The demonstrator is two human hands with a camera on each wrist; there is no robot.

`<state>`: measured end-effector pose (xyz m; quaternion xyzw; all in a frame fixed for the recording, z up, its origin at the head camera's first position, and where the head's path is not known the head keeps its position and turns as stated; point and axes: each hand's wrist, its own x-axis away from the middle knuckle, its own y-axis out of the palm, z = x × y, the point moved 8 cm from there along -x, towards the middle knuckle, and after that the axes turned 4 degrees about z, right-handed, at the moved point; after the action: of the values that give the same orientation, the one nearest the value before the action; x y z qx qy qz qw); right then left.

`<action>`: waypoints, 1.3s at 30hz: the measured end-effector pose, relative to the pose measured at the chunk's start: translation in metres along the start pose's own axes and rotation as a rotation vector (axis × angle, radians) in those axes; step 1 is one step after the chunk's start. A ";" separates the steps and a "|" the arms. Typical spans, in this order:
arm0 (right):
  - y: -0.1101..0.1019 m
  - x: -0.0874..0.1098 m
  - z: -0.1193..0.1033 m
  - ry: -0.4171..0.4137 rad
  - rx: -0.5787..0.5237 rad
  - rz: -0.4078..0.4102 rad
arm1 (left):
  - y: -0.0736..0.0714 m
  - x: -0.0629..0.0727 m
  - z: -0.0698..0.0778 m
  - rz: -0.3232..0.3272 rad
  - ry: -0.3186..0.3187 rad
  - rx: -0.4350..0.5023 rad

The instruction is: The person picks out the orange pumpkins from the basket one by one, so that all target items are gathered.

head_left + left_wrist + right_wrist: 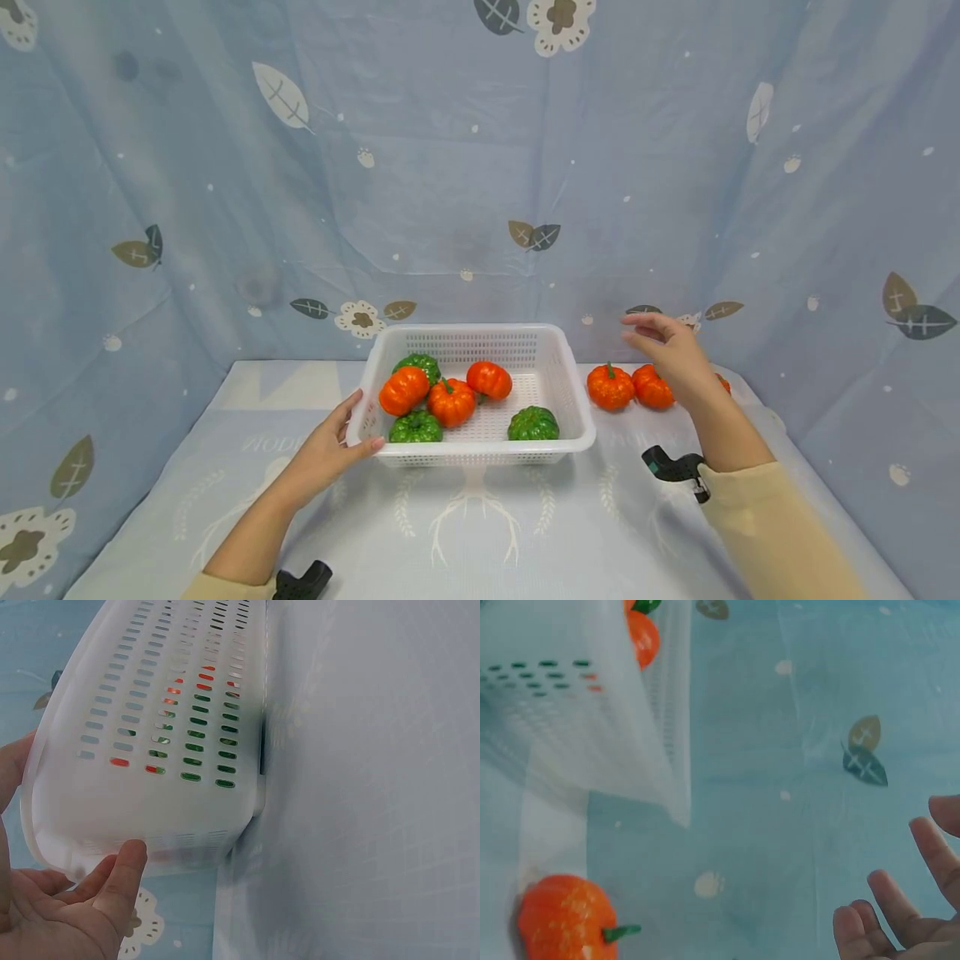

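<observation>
A white perforated plastic basket [480,448] stands on the table, holding three orange pumpkins [452,403] and three green pumpkins [533,423]. At the basket's left front corner my left hand [330,450] grips the rim; the left wrist view shows fingers [124,885] against the outer wall. My right hand [675,354] is raised right of the basket with nothing in it, fingers apart and slightly bent. Below it on the table lie orange pumpkins [610,387], one of them largely hidden behind the right wrist. In the right wrist view an orange pumpkin [568,919] with a green stem shows.
A pale patterned cloth covers the table [450,533]. Behind and at both sides hangs a blue curtain [450,167] with leaf and flower prints, close to the table's back edge. Black wrist mounts [675,468] sit at both sleeves.
</observation>
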<state>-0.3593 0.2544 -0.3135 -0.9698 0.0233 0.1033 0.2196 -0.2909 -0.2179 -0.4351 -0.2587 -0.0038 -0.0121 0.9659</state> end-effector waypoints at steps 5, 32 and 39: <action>0.032 -0.012 -0.019 -0.044 0.042 -0.155 | 0.000 0.000 -0.002 -0.004 -0.009 0.003; 0.190 -0.057 -0.014 -0.153 0.254 -0.768 | 0.001 -0.002 -0.005 -0.005 -0.015 0.018; 0.210 -0.061 0.004 -0.121 0.247 -0.792 | 0.000 -0.002 -0.006 -0.007 -0.016 0.016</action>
<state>-0.4390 0.0666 -0.3924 -0.8623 -0.3524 0.0642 0.3579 -0.2930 -0.2206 -0.4400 -0.2510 -0.0127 -0.0134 0.9678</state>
